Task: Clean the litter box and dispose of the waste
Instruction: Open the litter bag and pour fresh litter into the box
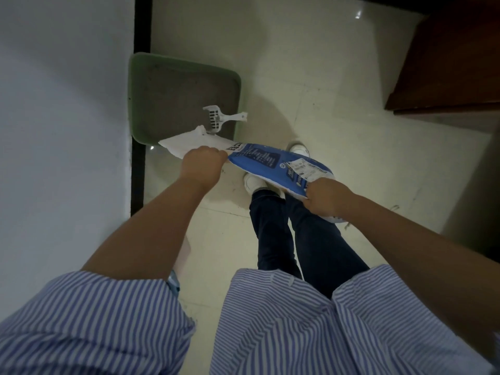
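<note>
A green litter box [138,74] with grey litter stands on the floor against the wall. A white slotted scoop [216,121] lies in its near right corner, handle over the rim. I hold a blue and white litter bag [270,161] lying sideways above the floor, just in front of the box. My left hand [203,165] grips the bag's white upper end. My right hand [326,198] grips its bottom end. The bag's white top [184,143] reaches over the box's near edge.
A white wall [62,104] with a black skirting strip [142,23] runs along the left. A brown wooden cabinet [449,58] stands at the upper right. My white shoes [254,182] stand on the pale tiled floor [311,77] just under the bag.
</note>
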`<state>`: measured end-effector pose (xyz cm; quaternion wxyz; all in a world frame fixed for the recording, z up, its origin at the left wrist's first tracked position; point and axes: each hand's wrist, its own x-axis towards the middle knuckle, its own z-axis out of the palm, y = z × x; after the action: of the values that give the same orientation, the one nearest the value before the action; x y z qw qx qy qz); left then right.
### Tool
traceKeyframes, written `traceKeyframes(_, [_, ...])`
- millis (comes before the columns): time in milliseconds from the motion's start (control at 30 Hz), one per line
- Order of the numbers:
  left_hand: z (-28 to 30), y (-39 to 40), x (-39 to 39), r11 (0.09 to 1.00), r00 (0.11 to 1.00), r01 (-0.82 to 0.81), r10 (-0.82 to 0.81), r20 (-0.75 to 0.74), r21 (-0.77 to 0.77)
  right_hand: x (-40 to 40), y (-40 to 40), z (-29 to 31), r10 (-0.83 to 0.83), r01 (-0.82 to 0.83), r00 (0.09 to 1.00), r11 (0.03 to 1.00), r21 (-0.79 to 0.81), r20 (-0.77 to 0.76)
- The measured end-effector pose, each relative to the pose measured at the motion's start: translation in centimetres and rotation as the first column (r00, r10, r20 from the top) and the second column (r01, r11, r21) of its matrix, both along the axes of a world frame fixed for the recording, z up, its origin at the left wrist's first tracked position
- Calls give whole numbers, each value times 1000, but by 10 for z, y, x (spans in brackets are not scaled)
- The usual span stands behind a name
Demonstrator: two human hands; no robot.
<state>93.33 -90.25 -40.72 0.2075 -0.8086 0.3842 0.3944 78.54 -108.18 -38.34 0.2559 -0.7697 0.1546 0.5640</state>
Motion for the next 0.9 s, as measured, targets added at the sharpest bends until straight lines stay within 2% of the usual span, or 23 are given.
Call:
traceKeyframes(333, [8, -30, 2, 996, 995, 90, -89, 49, -24, -16, -12, 1, -101, 101, 995, 995, -10, 25])
traceKeyframes(500, [15, -33, 19, 992, 989, 127, -126, 82, 2, -3, -10, 0, -180, 178, 982, 983, 39, 57])
traceKeyframes(733, [18, -22, 40, 999, 996, 45, -46, 76, 11, 16, 0, -13, -170, 158, 974, 984, 83, 153])
traceKeyframes(833, [20, -10, 44, 995, 995, -63, 68, 70, -74, 24, 2, -16, -158, 145, 978, 985, 94, 139])
traceKeyframes(900, [18, 1, 44, 958, 992, -52, 82, 95, -282, 31, 0, -18, -151, 137, 981, 984, 114, 124])
